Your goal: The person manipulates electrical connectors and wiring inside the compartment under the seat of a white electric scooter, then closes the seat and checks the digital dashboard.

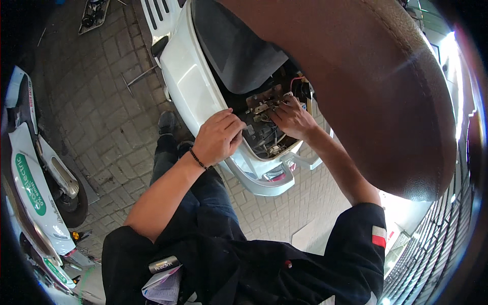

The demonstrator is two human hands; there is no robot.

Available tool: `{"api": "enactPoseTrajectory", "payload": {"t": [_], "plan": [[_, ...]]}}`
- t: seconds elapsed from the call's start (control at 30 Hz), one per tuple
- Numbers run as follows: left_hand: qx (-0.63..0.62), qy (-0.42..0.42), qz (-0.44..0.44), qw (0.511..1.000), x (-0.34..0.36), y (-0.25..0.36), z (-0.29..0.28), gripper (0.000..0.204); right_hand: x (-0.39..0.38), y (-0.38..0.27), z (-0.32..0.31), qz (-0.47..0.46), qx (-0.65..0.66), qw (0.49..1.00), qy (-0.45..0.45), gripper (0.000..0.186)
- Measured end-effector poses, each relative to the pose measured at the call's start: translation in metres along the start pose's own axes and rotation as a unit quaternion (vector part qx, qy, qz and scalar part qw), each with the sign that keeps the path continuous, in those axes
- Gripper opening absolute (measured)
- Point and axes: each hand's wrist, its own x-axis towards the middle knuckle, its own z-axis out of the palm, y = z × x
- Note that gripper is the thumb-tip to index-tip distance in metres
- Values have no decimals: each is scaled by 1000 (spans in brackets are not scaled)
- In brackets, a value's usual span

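A white scooter (190,84) stands in front of me with its brown seat (366,86) tipped up to the right. Under the seat is an open compartment with wires, connectors and a dark box-shaped unit (258,133). My left hand (219,136) lies on the compartment's left rim, its fingers curled over the edge. Inside, my right hand (293,118) is closed, its fingertips among the wires and connectors (262,108) beside a brownish metal plate. What the right fingertips pinch is too small and partly hidden to name.
A light grab rail (269,187) curves round the scooter's tail. Another white and green scooter (35,188) stands at the left. A T-shaped tool (137,79) is on the paved floor (114,132), and a tray of parts (94,15) lies at the far left.
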Motion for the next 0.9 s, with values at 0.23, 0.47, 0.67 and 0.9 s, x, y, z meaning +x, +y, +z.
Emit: {"api": "enactPoseTrajectory", "payload": {"t": [0.23, 0.47, 0.67, 0.9], "plan": [[6, -11, -5, 1000, 3, -1, -1, 23, 6, -10, -3, 6, -46, 999, 25, 21], [9, -34, -4, 999, 9, 8, -4, 16, -10, -13, 0, 126, -24, 991, 32, 26], [98, -75, -46, 991, 33, 42, 3, 17, -92, -15, -27, 440, 138, 884, 79, 34], [236, -221, -84, 943, 85, 63, 80, 26, -151, -68, 36, 692, 200, 652, 236, 57]]}}
